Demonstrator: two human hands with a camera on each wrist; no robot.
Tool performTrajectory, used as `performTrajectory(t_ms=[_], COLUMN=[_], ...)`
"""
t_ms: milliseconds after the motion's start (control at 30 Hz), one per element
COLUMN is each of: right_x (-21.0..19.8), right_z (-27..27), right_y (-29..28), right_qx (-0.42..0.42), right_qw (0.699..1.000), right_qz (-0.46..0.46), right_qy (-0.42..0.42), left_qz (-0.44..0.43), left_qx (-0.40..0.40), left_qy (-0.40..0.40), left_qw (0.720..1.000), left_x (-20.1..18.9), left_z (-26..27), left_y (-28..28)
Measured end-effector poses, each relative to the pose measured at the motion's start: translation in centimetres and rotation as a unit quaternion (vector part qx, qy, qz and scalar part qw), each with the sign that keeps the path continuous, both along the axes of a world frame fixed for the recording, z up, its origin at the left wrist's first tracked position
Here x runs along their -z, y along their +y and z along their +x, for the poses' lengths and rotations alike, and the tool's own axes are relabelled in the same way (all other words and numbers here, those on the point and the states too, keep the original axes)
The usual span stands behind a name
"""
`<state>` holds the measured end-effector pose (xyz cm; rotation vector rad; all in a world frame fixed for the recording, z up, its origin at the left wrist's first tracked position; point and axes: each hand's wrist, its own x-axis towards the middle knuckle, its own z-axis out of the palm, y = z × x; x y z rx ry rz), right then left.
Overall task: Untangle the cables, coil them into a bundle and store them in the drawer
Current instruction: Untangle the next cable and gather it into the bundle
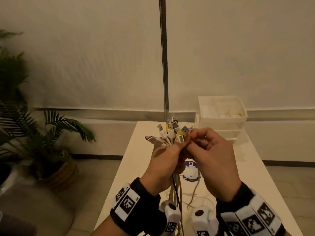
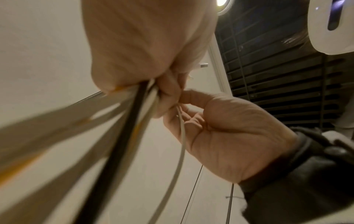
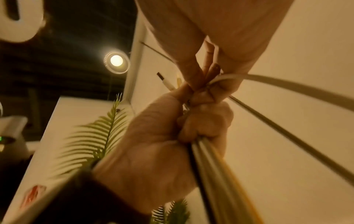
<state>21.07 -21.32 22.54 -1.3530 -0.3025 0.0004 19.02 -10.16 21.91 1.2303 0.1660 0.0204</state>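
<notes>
My left hand (image 1: 163, 159) grips a bundle of cables (image 1: 176, 188) in its fist above the white table (image 1: 255, 176). Their USB plugs (image 1: 170, 133) fan out above the fist; the cords hang down to the table. My right hand (image 1: 202, 143) is pressed against the left one and pinches one thin pale cable (image 2: 182, 136) beside the bundle. That cable (image 3: 287, 84) trails away from the right hand's fingers (image 3: 210, 72). The left wrist view shows the bundle (image 2: 118, 121) leaving the left fist (image 2: 143, 45), one black cord among pale ones. A white drawer unit (image 1: 221, 108) stands at the table's back right.
A round white and blue sticker or disc (image 1: 190, 169) lies on the table under my hands. A thin metal pole (image 1: 164, 65) rises behind the table's far edge. Potted plants (image 1: 42, 133) stand on the floor to the left.
</notes>
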Motion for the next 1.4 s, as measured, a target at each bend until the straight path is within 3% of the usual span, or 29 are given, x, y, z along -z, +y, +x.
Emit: performTrajectory(t_ms=[233, 300, 400, 467, 533, 667, 767, 900, 967, 1033, 1133, 1233, 1300, 1400], right_x=[1.4, 2.6, 4.3, 5.4, 6.3, 6.6, 5.4, 3.0, 2.2, 1.7, 1.2, 1.3, 1.5, 2.1], right_z=[-1.9, -2.4, -2.8, -3.0, -3.2, -2.3, -1.0, 0.3, 0.6, 1.2, 1.8, 1.7, 1.7, 1.8], right_y=[-0.6, -1.2, -2.3, -3.0, -4.0, -8.0, -10.9, -10.3, -8.6, -7.3, -6.4, -6.4, -6.9, -8.1], right_qx=[0.066, 0.072, -0.012, -0.118, -0.218, -0.230, -0.203, -0.137, -0.126, -0.127, -0.164, -0.200, -0.203, -0.206], right_qw=[0.983, 0.979, 0.971, 0.946, 0.929, 0.929, 0.923, 0.916, 0.926, 0.951, 0.968, 0.966, 0.966, 0.964], right_qz=[-0.141, -0.166, -0.217, -0.282, -0.291, -0.289, -0.324, -0.377, -0.353, -0.280, -0.170, -0.127, -0.115, -0.106], right_qy=[-0.096, -0.092, -0.099, -0.113, -0.067, 0.024, 0.055, -0.027, -0.049, -0.010, 0.081, 0.103, 0.112, 0.128], left_qz=[0.045, 0.019, -0.035, -0.063, -0.089, -0.136, -0.029, 0.148, 0.236, 0.282, 0.319, 0.372, 0.312, 0.145], left_qx=[-0.106, -0.121, -0.130, -0.136, -0.134, -0.092, -0.071, 0.072, 0.112, 0.132, 0.100, 0.081, 0.042, -0.083], left_qy=[-0.070, -0.076, -0.076, -0.096, -0.113, -0.104, -0.111, -0.105, -0.113, -0.131, -0.127, -0.123, -0.082, -0.039], left_qw=[0.991, 0.990, 0.988, 0.984, 0.980, 0.981, 0.991, 0.981, 0.959, 0.941, 0.934, 0.916, 0.946, 0.985], left_x=[0.6, 0.0, -0.6, -0.7, -0.7, -1.7, -2.2, -1.9, -1.5, -0.8, -0.4, -0.6, -0.5, 0.2], left_z=[-0.2, 0.1, 0.4, 0.4, 0.4, 0.1, -0.4, -1.2, -1.3, -1.0, -0.4, -0.4, -0.2, 0.9], left_y=[-0.6, 0.5, 2.0, 2.7, 3.6, 6.7, 9.1, 5.4, 1.6, -1.0, -1.3, -0.9, -0.2, 2.3])
